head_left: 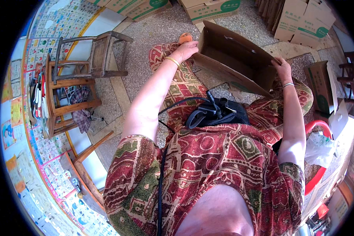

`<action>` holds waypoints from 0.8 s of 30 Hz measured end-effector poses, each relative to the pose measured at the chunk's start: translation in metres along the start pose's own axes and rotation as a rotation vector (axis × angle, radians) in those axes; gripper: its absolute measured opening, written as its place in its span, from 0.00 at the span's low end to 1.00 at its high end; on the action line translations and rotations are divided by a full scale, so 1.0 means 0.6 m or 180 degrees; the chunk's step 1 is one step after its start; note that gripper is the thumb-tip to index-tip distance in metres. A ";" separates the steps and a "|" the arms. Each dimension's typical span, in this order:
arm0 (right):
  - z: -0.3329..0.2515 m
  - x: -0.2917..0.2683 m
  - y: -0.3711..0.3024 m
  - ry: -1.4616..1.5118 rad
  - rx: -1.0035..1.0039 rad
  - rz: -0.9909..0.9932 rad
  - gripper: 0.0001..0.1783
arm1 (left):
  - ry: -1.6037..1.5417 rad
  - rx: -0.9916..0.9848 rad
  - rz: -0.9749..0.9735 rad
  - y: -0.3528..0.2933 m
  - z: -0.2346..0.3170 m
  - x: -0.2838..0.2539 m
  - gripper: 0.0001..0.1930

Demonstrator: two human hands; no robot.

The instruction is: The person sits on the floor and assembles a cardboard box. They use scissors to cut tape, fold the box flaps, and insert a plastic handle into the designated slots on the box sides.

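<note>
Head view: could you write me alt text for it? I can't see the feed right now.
The left hand and the right hand hold an open brown box by its opposite ends. Nearer the wearer, a black pouch rests against patterned red clothes. A wooden chair is at left, stacked cardboard at upper right.
</note>
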State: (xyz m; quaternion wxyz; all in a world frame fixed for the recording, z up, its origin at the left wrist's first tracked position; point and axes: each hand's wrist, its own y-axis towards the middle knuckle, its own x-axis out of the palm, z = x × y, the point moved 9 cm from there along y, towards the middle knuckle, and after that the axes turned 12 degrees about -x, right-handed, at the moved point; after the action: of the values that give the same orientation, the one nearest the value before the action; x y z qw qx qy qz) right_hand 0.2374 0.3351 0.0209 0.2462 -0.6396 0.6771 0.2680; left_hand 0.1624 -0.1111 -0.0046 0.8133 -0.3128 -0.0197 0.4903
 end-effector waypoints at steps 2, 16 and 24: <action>0.025 -0.013 -0.009 0.0114 0.0081 0.0089 0.17 | -0.0167 0.0087 0.0086 0.006 0.015 0.017 0.25; 0.066 -0.065 -0.026 0.0892 0.0261 0.0482 0.20 | -0.0363 -0.0183 0.0051 -0.025 0.068 0.034 0.20; 0.064 -0.076 -0.009 0.0877 0.0534 0.0973 0.21 | -0.0161 0.0132 -0.0032 -0.018 0.072 0.046 0.19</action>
State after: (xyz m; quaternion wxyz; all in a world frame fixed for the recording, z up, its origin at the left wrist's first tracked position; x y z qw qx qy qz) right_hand 0.2451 0.3945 0.0230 0.1603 -0.5374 0.8133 0.1551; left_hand 0.1706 -0.0709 0.0283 0.8213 -0.2833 -0.0318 0.4942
